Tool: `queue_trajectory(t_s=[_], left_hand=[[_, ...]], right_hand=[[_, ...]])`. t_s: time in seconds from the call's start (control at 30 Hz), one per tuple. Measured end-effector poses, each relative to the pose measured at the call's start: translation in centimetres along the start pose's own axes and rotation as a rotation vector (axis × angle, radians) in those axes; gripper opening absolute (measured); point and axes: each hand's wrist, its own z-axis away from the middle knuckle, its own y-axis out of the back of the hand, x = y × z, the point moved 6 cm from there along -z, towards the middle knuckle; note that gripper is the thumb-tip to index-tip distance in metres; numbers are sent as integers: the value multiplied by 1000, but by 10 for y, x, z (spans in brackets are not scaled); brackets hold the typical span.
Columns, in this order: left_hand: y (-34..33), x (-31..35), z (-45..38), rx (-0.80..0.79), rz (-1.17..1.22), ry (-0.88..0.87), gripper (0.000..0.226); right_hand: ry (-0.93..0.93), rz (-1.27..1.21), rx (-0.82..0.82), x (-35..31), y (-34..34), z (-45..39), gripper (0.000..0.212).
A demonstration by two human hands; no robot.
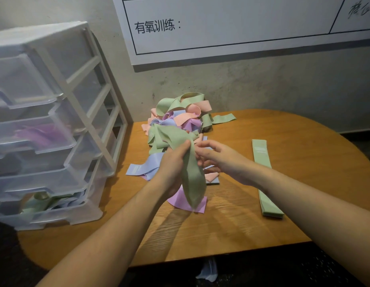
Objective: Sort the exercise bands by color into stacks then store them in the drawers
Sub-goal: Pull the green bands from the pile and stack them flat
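The rounded, wood-grain tabletop (231,228) is carrying everything here, with the tall translucent plastic drawer unit (45,125) standing at its left edge against the wall; purple bands are showing through a middle drawer and green and blue ones through the lowest.

Sorting looks to be still early. The tangled heap of thin, matte, stretchy loop bands in green, pink, purple and pale blue (180,119) is lying at the back of the tabletop, well apart from the neat flat stack of long green bands (264,179) on the right.

The left hand (173,164) is gripping a soft, crumpled green band (192,172) pulled up over the heap, its lower end hanging limp. The right hand (215,158), fingers loosely curled, is reaching in beside it; whether it is pinching the band I cannot tell.

Next, the band probably needs freeing, flattening, and laying squarely on the green stack.
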Motion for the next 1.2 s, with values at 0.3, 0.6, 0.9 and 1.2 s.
queue_trajectory(t_s=[0.3,0.6,0.9,1.2], left_hand=[[-4,8,-8,93,135,-52,55],[-6,12,-18,156,18,-153,28],[-20,11,-30,318,93,-81,47],[-61,9,-60,302,149,-91,38]], right_hand=[[-61,70,-79,21,3,5,52],[-85,194,3,27,16,20,17],[-62,309,134,29,27,40,29],[-92,189,81,40,60,75,15]])
